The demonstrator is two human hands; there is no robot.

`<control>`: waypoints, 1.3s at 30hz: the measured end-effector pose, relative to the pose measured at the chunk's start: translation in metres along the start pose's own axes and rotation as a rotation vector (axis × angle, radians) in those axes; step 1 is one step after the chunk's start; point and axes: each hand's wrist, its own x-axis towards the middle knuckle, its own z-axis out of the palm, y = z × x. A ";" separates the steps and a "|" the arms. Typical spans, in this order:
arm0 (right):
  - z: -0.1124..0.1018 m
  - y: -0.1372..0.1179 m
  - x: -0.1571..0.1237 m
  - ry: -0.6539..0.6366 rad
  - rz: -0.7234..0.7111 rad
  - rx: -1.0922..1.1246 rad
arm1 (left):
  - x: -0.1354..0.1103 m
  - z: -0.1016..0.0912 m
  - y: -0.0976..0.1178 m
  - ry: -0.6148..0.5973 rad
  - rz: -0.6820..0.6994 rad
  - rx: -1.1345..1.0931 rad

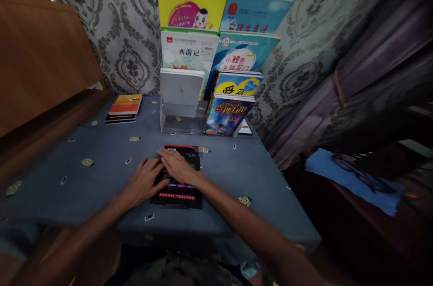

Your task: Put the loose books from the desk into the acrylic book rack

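A black book [182, 202] with red and coloured print lies on the table close in front of me. On its upper left part rests my right hand [177, 166], palm down with the fingers stretched out. My left hand [144, 180] lies along the book's left edge, fingers spread and partly over the cover. The fingertips of both hands meet near the book's top left corner. Neither hand is wrapped round anything. Much of the cover is hidden beneath the hands.
Behind the book stands a clear acrylic rack [184, 124] with several upright books, among them a blue one [226, 117]. A small stack with an orange book [125, 104] lies at the back left. Glasses [361, 175] rest on a blue cloth [324, 166] at the right.
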 end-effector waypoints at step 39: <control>-0.044 0.064 -0.066 0.200 0.334 0.096 | 0.080 0.023 0.029 -0.144 0.327 -0.085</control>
